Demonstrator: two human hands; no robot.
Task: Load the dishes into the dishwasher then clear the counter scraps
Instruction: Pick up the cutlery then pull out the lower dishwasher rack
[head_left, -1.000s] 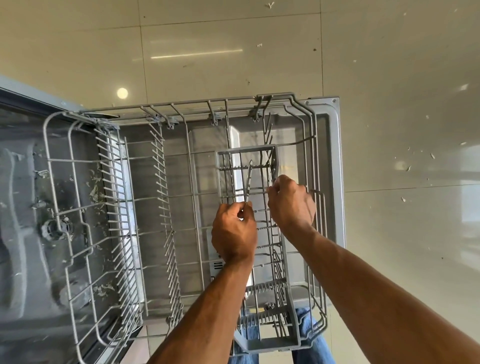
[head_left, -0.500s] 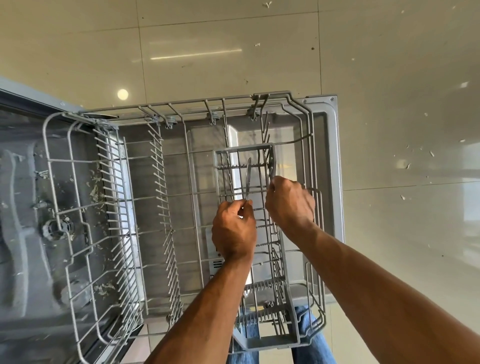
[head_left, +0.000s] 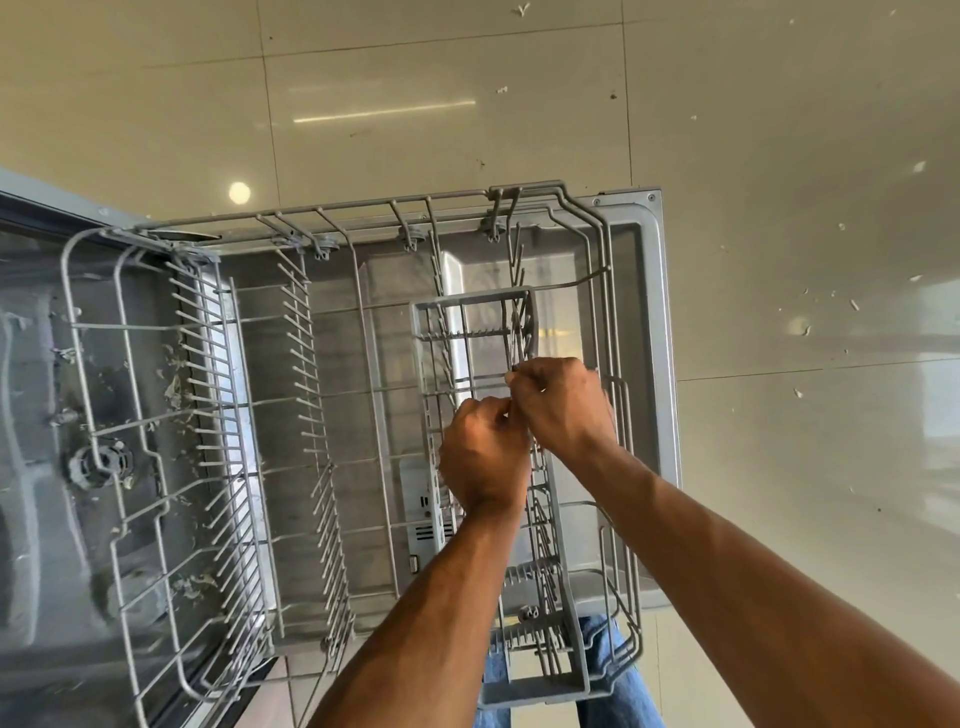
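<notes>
Head cam, looking straight down: dishwasher rack (head_left: 332, 395) pulled out over the open door (head_left: 647, 322), filling centre and left of frame. Grey cutlery basket (head_left: 569, 623) sits at the rack's right side, running from mid-frame to bottom edge. Both hands meet above it, centre-right. Left hand (head_left: 485, 457) is curled, fingertips pinching a thin grey wire/tine of the basket. Right hand (head_left: 563, 402) just above, touching the left, fingers curled round the same thin wire. No dishes in the rack. Scraps (head_left: 176, 387) litter the tub (head_left: 47, 415) at left; more flecks on the glossy floor tiles (head_left: 805, 208), right side. No readable brand or label; the panel under the rack is too blurred.
</notes>
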